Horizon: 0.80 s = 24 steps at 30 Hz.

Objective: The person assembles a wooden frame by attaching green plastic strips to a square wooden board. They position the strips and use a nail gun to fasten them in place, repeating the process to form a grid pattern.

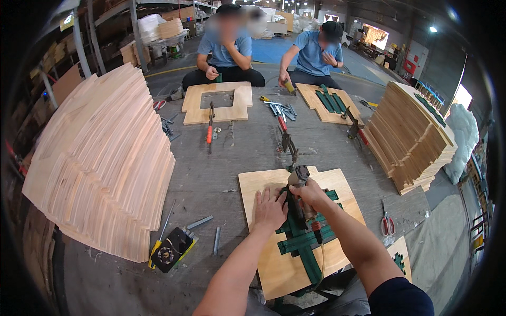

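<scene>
Green cross frame [303, 243] on plywood panel [274, 266]; L hand [270, 208] fingers flat, R hand [311, 194] gripping power tool [299, 181].

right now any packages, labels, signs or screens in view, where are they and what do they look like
White sacks: far right behind the plywood stack, bulging, soft.
White wrapped bundles: on the left-rear shelving, lumpy.
Red panel: right-rear wall, small rectangle; too small to tell if a sign.
No screens show.

Left hand [269, 209] lies flat, fingers spread; right hand [311, 194] is curled in a grip.
</scene>
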Motion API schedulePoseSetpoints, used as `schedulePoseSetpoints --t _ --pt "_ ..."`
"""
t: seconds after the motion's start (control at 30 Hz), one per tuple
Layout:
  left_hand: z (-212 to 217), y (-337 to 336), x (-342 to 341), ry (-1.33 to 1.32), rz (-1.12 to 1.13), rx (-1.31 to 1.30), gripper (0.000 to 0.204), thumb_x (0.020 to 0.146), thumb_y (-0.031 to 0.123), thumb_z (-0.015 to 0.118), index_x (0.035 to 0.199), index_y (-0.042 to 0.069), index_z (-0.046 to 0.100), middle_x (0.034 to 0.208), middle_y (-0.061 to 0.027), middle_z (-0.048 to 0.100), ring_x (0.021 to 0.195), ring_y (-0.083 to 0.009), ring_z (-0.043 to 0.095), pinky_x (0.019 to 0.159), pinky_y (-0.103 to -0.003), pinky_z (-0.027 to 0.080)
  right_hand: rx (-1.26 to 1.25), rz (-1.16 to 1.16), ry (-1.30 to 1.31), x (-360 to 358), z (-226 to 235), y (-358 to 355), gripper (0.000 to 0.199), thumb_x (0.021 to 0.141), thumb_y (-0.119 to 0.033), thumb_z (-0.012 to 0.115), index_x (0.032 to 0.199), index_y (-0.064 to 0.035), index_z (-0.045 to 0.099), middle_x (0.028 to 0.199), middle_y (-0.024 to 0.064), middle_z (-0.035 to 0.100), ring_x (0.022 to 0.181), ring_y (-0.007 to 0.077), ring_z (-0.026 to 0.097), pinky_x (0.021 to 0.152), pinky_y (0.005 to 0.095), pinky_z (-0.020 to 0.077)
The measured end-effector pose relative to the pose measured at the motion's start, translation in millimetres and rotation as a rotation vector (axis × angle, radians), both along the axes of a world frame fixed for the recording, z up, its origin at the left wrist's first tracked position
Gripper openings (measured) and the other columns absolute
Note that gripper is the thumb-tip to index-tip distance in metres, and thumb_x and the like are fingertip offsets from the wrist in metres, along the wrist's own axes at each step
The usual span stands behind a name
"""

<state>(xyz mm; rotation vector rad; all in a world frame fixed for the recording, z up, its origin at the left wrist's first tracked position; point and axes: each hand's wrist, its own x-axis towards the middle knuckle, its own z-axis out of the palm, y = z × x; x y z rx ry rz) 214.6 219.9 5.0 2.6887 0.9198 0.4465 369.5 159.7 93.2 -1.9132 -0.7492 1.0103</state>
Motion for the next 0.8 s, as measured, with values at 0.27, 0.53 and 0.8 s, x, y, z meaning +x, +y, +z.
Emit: schedulePoseSetpoints --t 0.27,0.53,0.8 --pt "-7.2 3.2 -3.1 -0.116 0.030 0.021 0.045 0.099 0.036 0.056 0.139 0.017 0.063 0.154 -0.0170 0.046 0.147 -0.0405 0.034 0.123 -0.059 0.019 0.059 0.002 0.038 -11.1 -2.2 3.8 0.020 0.095 -0.021 0.073 0.101 -0.0047 0.063 0.080 0.0041 0.063 0.057 0.0159 0.057 0.050 0.0335 0.0463" --pt "-10.0 2.0 -8.5 -0.201 0.034 0.029 0.041 0.092 0.030 0.064 0.127 0.009 0.070 0.135 -0.0175 0.056 0.139 -0.0389 0.042 0.121 -0.061 0.024 0.020 0.033 0.040 -19.2 3.1 5.6 0.021 0.094 -0.020 0.074 0.103 -0.0038 0.064 0.080 0.0044 0.064 0.065 0.0153 0.058 0.055 0.0331 0.0478" --pt "-11.1 0.2 -7.8 -0.225 0.027 0.009 0.039 0.087 0.026 0.066 0.121 0.008 0.072 0.133 -0.0167 0.058 0.138 -0.0374 0.045 0.119 -0.063 0.026 -0.014 0.060 -0.039 -16.3 -5.8 5.0 0.027 0.092 -0.022 0.077 0.106 -0.0008 0.066 0.085 0.0054 0.067 0.074 0.0155 0.061 0.064 0.0339 0.0502"
